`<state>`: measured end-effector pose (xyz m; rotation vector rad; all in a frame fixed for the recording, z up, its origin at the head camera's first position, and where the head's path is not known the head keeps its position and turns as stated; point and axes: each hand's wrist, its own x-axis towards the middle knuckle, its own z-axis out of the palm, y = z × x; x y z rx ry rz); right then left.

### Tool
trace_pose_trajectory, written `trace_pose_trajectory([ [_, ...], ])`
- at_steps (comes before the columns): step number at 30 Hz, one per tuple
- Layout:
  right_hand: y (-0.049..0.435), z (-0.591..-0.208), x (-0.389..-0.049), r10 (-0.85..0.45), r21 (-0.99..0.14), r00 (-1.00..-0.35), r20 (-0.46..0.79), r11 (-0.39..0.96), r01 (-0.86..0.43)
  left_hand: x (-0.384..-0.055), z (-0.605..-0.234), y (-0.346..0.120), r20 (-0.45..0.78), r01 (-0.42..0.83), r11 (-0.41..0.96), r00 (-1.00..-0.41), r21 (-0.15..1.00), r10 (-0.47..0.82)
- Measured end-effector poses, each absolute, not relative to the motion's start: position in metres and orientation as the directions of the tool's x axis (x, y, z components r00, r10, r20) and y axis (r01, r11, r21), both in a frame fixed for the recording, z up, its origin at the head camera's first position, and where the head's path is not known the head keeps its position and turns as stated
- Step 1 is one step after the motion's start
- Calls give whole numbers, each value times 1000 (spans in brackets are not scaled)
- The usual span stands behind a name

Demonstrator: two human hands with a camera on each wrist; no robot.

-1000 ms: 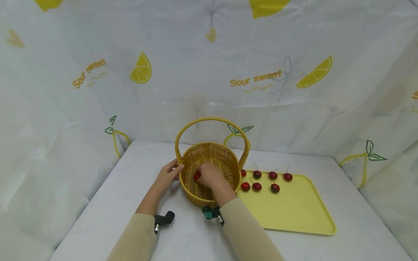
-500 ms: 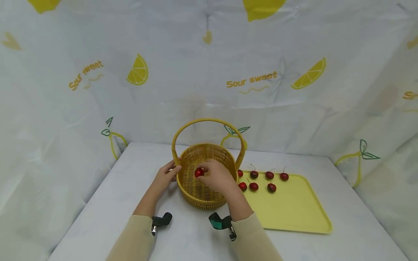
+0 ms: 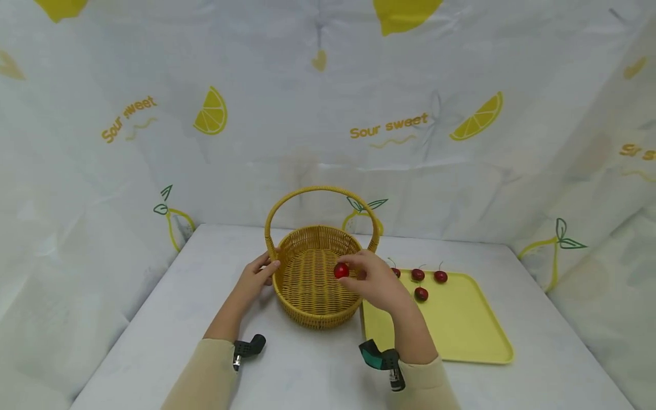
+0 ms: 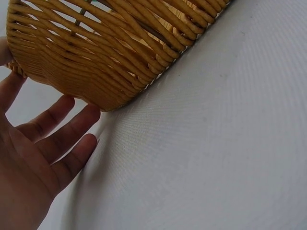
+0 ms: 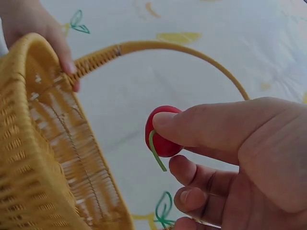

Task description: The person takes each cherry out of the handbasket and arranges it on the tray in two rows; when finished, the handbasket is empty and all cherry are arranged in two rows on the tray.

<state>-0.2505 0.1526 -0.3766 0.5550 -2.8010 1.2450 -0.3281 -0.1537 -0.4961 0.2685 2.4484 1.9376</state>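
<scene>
A yellow-brown wicker basket with a tall arched handle stands upright on the table. My left hand holds its left rim at the foot of the handle, thumb on the near side; in the left wrist view, the other fingers lie against or close to the outer wall. Over the basket's right side, my right hand pinches a red cherry between thumb and fingers. Its short green stem hangs down in the right wrist view. Inside the basket, the visible floor shows bare weave.
A yellow tray lies right of the basket, close to it. Several dark red cherries with stems sit in its back left part, some possibly hidden behind my right hand. A white lemon-print cloth hangs behind the table.
My right hand has lifted the cherry from low inside the basket and carried it right, toward the basket's right rim. My left hand keeps its place on the basket.
</scene>
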Motion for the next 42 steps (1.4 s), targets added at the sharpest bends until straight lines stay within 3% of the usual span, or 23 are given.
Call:
trace_pose_trajectory([
  [10, 221, -376, -255, -164, -765, -978, 127, 611, -202, -326, -496, -159, 95, 119, 233, -989, 965, 111],
  [21, 300, -395, -247, -31, -692, -999, 5, 722, -26, -324, -493, -153, 97, 124, 215, -986, 969, 132],
  [30, 337, -423, -249, 99, -673, -995, -15, 735, 84, -324, -493, -153, 97, 123, 214, -987, 969, 129],
  [42, 359, -466, -265, 196, -675, -970, -142, 697, 240, -327, -492, -154, 86, 111, 241, -990, 964, 112],
])
